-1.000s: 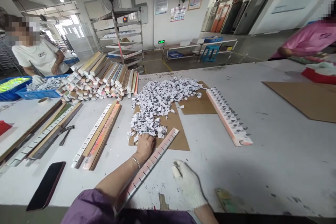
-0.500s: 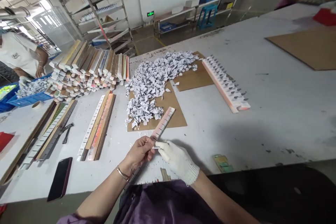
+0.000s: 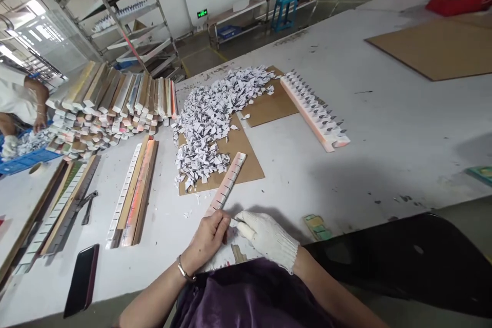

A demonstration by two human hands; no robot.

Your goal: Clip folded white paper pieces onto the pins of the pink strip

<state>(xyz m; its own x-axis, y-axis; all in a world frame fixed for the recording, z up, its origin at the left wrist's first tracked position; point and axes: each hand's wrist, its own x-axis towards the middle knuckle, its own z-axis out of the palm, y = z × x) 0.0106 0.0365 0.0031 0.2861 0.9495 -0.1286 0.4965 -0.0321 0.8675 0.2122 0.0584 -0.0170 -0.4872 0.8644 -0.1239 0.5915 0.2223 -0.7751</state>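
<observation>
My left hand, bare with a bracelet at the wrist, is closed over the near end of a pale pink slotted strip. The strip slants away from me, its far end over a cardboard sheet. My right hand, in a white knitted glove, is closed in a pinch beside the left thumb. Something thin and dark shows between the two hands, too small to name. Beyond the strip lies a heap of small white pieces. To the right, another strip carries rows of grey-tipped pieces.
Slotted strips and a phone lie to my left, near a dark metal tool. Behind them bars are stacked. A co-worker's gloved hand is in a blue crate. Cardboard lies far right.
The view has shifted, so the table's things sit further left. My left hand has turned, its back now facing up. The small white piece seen between my fingers no longer shows clearly.
</observation>
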